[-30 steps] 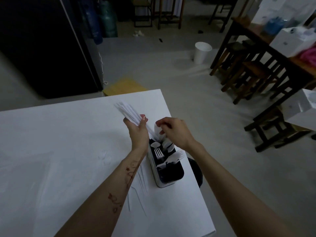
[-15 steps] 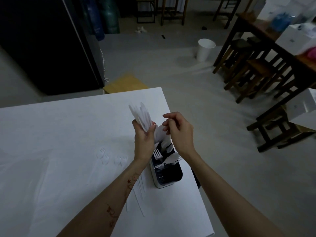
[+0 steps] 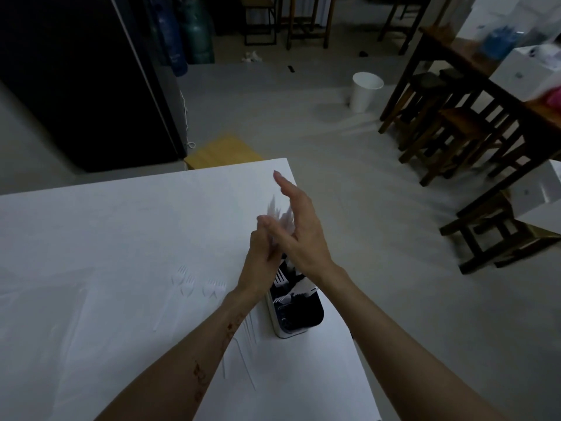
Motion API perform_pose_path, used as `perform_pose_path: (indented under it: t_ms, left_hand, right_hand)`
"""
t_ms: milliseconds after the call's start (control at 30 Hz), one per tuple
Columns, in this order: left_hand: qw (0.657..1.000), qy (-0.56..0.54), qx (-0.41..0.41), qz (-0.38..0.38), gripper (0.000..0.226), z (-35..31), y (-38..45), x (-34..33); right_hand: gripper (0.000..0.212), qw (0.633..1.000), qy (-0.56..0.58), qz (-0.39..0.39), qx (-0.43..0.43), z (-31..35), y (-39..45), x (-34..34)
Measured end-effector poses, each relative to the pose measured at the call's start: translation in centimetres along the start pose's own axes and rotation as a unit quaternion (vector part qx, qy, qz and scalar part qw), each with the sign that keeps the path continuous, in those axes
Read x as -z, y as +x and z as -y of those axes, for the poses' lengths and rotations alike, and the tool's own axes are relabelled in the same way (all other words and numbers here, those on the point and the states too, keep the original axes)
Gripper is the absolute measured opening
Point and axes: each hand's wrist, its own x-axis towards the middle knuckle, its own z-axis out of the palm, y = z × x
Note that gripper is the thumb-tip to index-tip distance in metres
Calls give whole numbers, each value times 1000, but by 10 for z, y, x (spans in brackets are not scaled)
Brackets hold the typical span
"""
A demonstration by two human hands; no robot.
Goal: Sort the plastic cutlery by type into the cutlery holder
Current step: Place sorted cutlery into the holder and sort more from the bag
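My left hand [image 3: 261,256] grips a blurred bundle of white plastic cutlery [image 3: 280,217]. My right hand [image 3: 299,229] lies flat against it, fingers straight. Just below both hands stands the cutlery holder [image 3: 299,311] on the white table [image 3: 106,238]; loose forks [image 3: 197,285] lie left of my left wrist.

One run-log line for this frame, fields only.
left hand: grips cutlery bundle | right hand: open beside bundle | holder: partly filled | forks: loose on table
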Motion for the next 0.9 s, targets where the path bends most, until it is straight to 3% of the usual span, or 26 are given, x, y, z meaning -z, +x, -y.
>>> perform_pose_path:
  t_ms: [133, 267, 367, 533, 900]
  left_hand:
    - [995, 95, -8, -4, 16, 7, 0, -5]
    - [994, 105, 35, -15, 24, 4, -2, 0]
    - [997, 64, 37, 8, 49, 9, -13, 8]
    - [998, -19, 49, 37, 50, 12, -32, 15]
    - [994, 5, 65, 82, 51, 32, -51, 33]
  right_hand:
    - [28, 995, -89, -8, 52, -6, 5, -9]
    - [22, 993, -112, 33, 10, -21, 1, -11]
    - [25, 982, -168, 74, 30, -35, -8, -15]
    - [41, 925, -345, 78, 138, -52, -12, -26]
    - [61, 889, -446, 80, 61, -45, -21, -27]
